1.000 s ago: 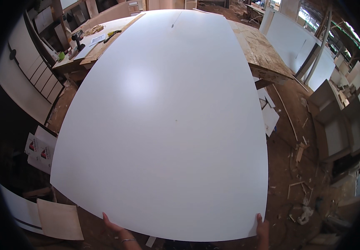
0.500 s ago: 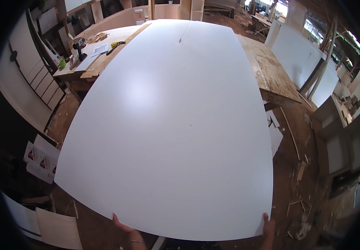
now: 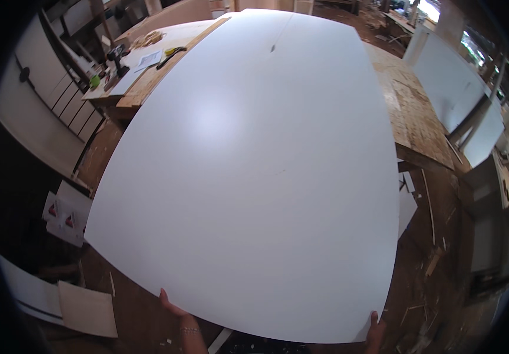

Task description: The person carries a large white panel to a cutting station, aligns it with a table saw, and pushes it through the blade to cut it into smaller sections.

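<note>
A large white board (image 3: pixel 242 194) fills the middle of the view, its far part resting over a wooden workbench (image 3: pixel 410 100). My left hand (image 3: pixel 173 305) grips the near edge left of centre, thumb on top and the other fingers hidden beneath. Close to the near right corner, my right hand (image 3: pixel 375 327) holds the board the same way, its thumb against the edge. The board's face carries a small dark mark near the far end and a faint scuff around the middle.
On the bench's left side lie a cordless drill (image 3: pixel 116 59), a paper sheet (image 3: pixel 148 61) and a yellow-and-black tool (image 3: pixel 172 56). White panels (image 3: pixel 455 88) lean at the right. Wood scraps (image 3: pixel 434 262) litter the floor. Cut boards (image 3: pixel 88 308) lie at lower left.
The view has shifted, so the bench and surroundings sit further right and higher. The board appears slightly turned, with both hands still on its near edge.
</note>
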The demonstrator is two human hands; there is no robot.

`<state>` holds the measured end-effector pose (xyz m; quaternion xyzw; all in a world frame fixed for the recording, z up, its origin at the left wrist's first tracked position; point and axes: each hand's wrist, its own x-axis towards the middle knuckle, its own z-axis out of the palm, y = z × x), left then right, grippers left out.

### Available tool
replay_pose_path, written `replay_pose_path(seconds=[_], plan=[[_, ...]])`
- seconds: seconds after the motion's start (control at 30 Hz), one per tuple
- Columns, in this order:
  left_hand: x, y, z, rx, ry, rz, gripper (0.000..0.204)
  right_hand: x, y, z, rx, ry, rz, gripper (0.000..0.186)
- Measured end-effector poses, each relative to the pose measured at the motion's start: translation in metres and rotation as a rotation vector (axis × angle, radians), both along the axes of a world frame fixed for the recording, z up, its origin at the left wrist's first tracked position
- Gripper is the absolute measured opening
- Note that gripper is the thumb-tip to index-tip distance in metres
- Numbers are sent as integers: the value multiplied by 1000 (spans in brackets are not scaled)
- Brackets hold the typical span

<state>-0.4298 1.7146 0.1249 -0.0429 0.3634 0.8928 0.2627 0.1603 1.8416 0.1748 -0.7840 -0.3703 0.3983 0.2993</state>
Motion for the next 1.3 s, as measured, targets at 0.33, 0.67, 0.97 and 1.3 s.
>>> replay_pose_path(seconds=[0.33, 0.67, 0.97, 1.3], plan=[[-12, 89, 10, -43, -32, 45, 65, -23, 87, -5, 94, -79, -25, 63], [-31, 190, 13, -50, -4, 6, 67, -34, 189, 3, -28, -236, 55, 65], [-50, 277, 16, 82, -41, -64, 68, -44, 274, -15, 99, -210, 7, 69], [-68, 384, 22, 128, -53, -109, 70, -70, 389, -3, 17, -308, 50, 69]])
